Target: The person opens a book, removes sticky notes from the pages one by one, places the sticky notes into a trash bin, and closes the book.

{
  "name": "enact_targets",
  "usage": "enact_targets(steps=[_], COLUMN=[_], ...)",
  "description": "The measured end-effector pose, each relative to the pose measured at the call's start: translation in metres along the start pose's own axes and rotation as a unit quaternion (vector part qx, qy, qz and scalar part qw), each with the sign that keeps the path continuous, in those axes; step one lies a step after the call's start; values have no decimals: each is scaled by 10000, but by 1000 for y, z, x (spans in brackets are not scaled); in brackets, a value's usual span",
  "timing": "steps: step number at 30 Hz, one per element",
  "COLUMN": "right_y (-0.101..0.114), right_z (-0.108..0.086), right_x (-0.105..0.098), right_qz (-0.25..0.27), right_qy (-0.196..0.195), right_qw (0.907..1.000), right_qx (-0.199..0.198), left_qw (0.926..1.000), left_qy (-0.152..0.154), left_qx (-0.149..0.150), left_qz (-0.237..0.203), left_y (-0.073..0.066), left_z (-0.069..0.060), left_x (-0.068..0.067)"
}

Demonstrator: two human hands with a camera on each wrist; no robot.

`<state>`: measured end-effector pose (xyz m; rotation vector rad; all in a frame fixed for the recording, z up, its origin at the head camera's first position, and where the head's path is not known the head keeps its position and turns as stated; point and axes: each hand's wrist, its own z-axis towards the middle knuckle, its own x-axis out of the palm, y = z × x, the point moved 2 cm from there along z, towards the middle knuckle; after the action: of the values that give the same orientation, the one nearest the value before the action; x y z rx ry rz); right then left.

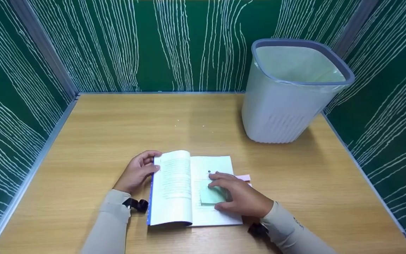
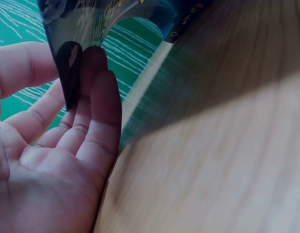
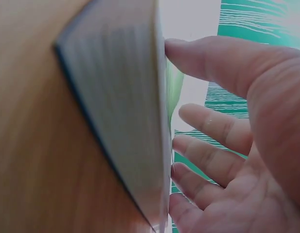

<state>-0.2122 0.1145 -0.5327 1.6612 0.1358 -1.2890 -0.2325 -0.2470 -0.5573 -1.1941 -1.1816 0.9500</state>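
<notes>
At far left, a green wall panel with wavy white lines (image 1: 9,81) borders the light wood-grain tabletop (image 1: 111,120). The left hand (image 1: 137,173), extending from a grey-beige sleeve (image 1: 109,220), grips the left edge of an open paperback book with white printed pages and a blue cover edge (image 1: 174,176), thumb on the page side. The book lies on the near part of the tabletop, its left-hand leaves arched near the spine. On its right page lies a square mint-green paper note (image 1: 209,196). The right hand (image 1: 243,197) reaches over this note with fingers spread and slightly bent, not closed; the thumb is at the note's lower edge. Pink paper tabs (image 1: 243,177) project from the book's right edge. At far right stands a pale, tapered plastic bin with a grey-blue rim (image 1: 280,106), lined with a thin translucent bag (image 1: 294,63).
</notes>
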Motion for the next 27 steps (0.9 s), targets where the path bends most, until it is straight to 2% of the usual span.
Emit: enact_targets(steps=[7, 21, 27], right_y=[-4, -14, -19], right_z=[-1, 1, -2], right_x=[-1, -11, -15], right_qz=[320, 751, 787], right_qy=[-44, -805, -1005], right_qw=[9994, 9939, 9916], right_qx=[75, -4, 223], left_qw=[9998, 10000, 9999], left_qy=[-105, 38, 41], left_qx=[-57, 41, 18], left_qz=[164, 63, 101], left_y=[1, -1, 0], left_z=[-2, 0, 1], left_x=[0, 0, 0])
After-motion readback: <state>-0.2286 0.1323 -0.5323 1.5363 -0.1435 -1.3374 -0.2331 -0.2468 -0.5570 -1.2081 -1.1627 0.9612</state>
